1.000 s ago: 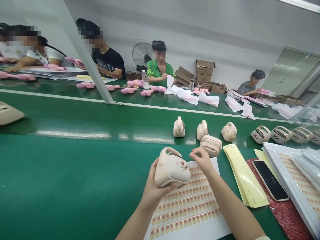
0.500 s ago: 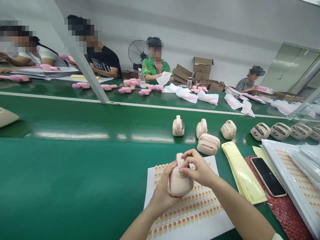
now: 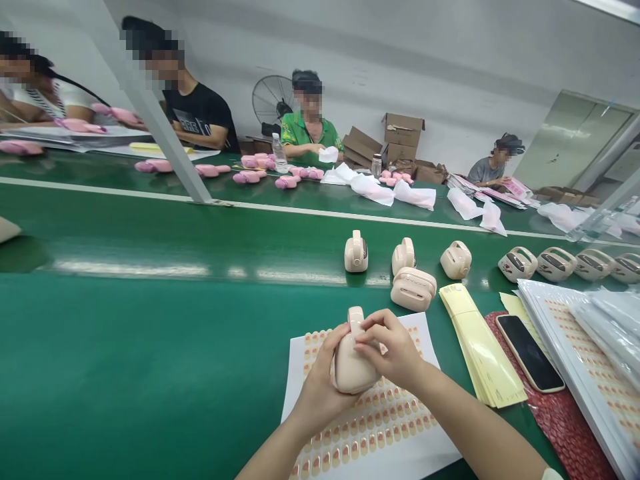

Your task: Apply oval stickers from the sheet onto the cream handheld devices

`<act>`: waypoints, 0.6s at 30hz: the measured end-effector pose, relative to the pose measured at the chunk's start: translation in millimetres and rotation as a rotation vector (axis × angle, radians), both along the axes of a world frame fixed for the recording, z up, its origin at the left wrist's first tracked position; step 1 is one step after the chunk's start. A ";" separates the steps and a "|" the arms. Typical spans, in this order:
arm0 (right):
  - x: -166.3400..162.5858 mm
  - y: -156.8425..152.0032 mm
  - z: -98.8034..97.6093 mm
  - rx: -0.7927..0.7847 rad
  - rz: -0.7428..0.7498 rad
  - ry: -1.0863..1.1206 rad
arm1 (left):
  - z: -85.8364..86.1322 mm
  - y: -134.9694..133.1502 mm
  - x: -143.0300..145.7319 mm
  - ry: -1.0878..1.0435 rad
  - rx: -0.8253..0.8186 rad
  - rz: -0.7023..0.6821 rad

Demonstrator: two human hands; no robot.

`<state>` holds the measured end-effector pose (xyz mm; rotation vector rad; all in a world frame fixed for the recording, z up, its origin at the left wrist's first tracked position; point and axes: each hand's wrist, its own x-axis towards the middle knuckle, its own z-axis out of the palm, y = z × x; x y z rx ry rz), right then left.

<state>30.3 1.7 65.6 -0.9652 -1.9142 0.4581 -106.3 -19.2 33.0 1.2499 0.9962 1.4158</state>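
Observation:
A cream handbag-shaped plastic case (image 3: 350, 363) is held upright above a white sticker sheet (image 3: 370, 427) with rows of small orange-and-yellow stickers. My left hand (image 3: 320, 383) wraps round the case from the left and below. My right hand (image 3: 393, 350) is closed in a pinch against the case's upper right side, fingertips pressed near the handle. Whether a sticker sits under the fingertips is hidden.
Several more cream cases (image 3: 413, 288) stand on the green belt (image 3: 150, 347) beyond my hands. To the right lie yellow backing strips (image 3: 480, 353), a phone (image 3: 530, 343) on red wrap, and stacked sticker sheets (image 3: 585, 347). Other people sit across the far belt with pink items.
One second ago the left hand held the case on its side while the right pinched above the sheet. The case was turned upright and the right hand came onto it, pressing there since.

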 end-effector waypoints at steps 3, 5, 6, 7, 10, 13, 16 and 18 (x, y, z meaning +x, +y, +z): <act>2.2 -4.8 -6.0 0.120 -0.015 -0.093 | 2.7 0.4 -1.3 -0.005 -0.008 -0.015; 3.2 -6.8 -9.0 0.152 -0.036 -0.128 | 2.8 0.6 -2.0 -0.002 -0.013 -0.027; 3.4 -7.2 -9.7 0.147 -0.046 -0.133 | 2.2 0.6 -2.0 0.001 -0.013 -0.023; 3.4 -7.2 -9.9 0.125 -0.057 -0.127 | 1.3 0.4 -1.8 0.001 -0.012 -0.011; 1.2 -6.2 -7.2 -0.029 -0.113 -0.059 | -2.3 -0.6 -0.8 -0.011 0.002 0.039; -4.9 -5.5 -4.2 -0.216 -0.089 0.055 | -3.4 -1.3 0.7 -0.018 0.031 0.045; -12.6 -3.9 -5.3 -0.380 -0.063 0.171 | -1.1 -2.9 3.9 -0.066 0.049 0.055; -14.3 0.0 -7.3 -0.438 -0.102 0.222 | -0.6 -5.5 5.6 -0.091 0.057 0.055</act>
